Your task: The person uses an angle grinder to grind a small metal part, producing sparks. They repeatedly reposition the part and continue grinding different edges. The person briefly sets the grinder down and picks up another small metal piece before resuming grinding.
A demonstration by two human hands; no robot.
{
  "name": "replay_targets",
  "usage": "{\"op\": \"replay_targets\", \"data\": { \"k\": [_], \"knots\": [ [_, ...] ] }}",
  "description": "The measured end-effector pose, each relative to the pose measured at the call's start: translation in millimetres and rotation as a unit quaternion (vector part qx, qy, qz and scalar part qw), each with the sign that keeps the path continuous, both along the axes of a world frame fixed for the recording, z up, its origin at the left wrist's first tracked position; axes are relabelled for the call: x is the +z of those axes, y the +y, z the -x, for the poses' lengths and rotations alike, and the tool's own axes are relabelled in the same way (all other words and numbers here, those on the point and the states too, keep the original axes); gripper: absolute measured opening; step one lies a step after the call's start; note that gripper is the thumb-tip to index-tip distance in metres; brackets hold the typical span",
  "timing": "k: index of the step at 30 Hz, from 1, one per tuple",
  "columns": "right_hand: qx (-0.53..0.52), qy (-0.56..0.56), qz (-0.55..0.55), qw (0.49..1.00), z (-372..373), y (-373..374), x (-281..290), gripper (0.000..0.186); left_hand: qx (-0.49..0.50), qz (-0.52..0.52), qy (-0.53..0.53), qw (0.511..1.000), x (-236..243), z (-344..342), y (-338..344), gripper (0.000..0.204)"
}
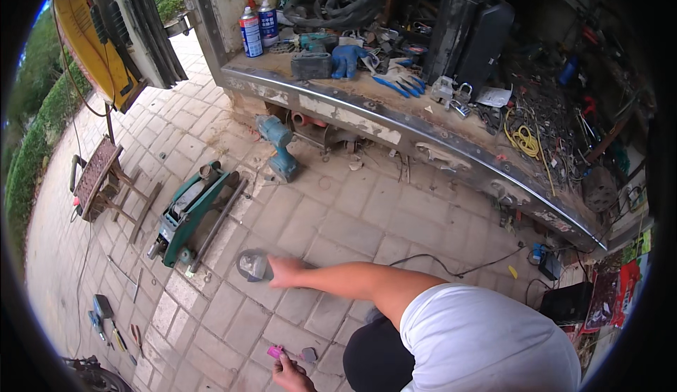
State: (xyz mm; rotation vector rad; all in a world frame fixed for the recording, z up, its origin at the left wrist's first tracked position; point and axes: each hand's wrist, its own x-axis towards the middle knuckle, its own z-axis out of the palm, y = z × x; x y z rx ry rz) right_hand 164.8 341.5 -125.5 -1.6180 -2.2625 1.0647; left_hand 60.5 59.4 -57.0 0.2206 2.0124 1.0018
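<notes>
From the right, my bare right arm in a white sleeve reaches across the paving. My right hand (285, 272) is closed at the edge of a round, dark-rimmed object (252, 265) with a greyish, partly clear middle; its exact kind is unclear. At the lower edge, my left hand (290, 375) pinches a small pink object (274, 351) between thumb and fingers. A small dark grey piece (309, 354) lies on the paving beside that hand. My dark-clothed knee (379, 355) shows between the arm and the lower edge.
A green floor jack (189, 214) and a teal cordless power tool (277, 145) stand ahead. At left are a small stool (99, 184) and several hand tools (118, 332). Gloves (398, 80), spray cans (251, 32) and clutter fill a metal-edged workbench (352, 110). A cable (458, 273) crosses the paving.
</notes>
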Motion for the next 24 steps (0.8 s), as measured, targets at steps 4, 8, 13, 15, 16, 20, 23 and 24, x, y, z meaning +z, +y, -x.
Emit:
{"op": "replay_targets", "data": {
  "k": [4, 8, 13, 15, 16, 20, 23, 24],
  "knots": [
    [0.012, -0.007, 0.007, 1.0, 8.6, 1.2, -6.5, 0.069, 0.092, -0.059, -0.113, 0.988, -41.1, 20.4, -14.7, 0.061],
    [0.016, -0.025, 0.019, 0.999, 3.7, 8.7, 3.8, 0.076, 0.146, -0.386, -0.434, 0.801, -47.3, 20.3, -32.0, 0.065],
    [-0.054, 0.092, -0.043, 0.993, -16.2, 0.4, 21.4, 0.084, 0.105, -0.544, -0.52, 0.65, 25.2, -4.7, 14.8, 0.07],
    [-0.083, 0.19, -0.079, 0.975, -17.2, -17.6, 39.5, 0.071, 0.12, -0.554, -0.531, 0.63, 45.3, -3.3, 12.3, 0.068],
    [-0.082, 0.241, -0.034, 0.966, -14.1, -22.3, 42.6, 0.065, 0.123, -0.562, -0.54, 0.614, 52.7, -2.9, 14.9, 0.068],
    [-0.087, 0.376, 0.13, 0.913, -18.0, -45.7, 63.0, 0.047, 0.102, -0.576, -0.54, 0.605, 61.8, -8.2, 13.1, 0.069],
    [-0.058, 0.357, 0.176, 0.915, -20.8, -56.9, 89.4, 0.04, 0.096, -0.578, -0.542, 0.603, 65.2, -13.2, 14.5, 0.07],
    [-0.046, 0.373, 0.18, 0.909, -19.9, -59.6, 93.8, 0.039, 0.096, -0.575, -0.539, 0.608, 64.4, -14.0, 14.3, 0.07]
  ]
}}
